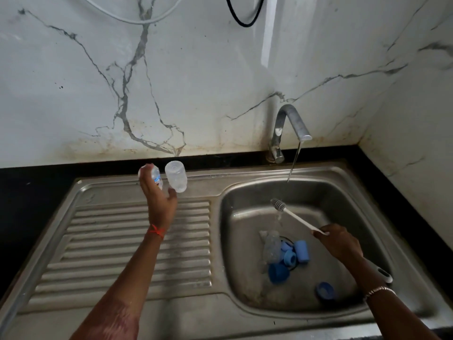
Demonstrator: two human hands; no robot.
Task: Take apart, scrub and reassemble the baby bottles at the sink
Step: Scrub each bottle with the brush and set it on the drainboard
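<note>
Basin (343, 192) floor crowded: blue parts (289, 260).

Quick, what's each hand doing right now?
Left hand: holding a clear bottle on the drainboard.
Right hand: holding the small brush under the tap.

Blue bottle caps (278, 273) in the grey steel sink (245, 241), white grey-veined marble wall (196, 69), black counter (36, 177).

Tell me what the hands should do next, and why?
Probably the left hand should leave the bottle it touches beside the other upturned bottle on the drainboard and reach into the sink for a blue part. The right hand holds the brush under running water, and several parts lie by the drain.
</note>
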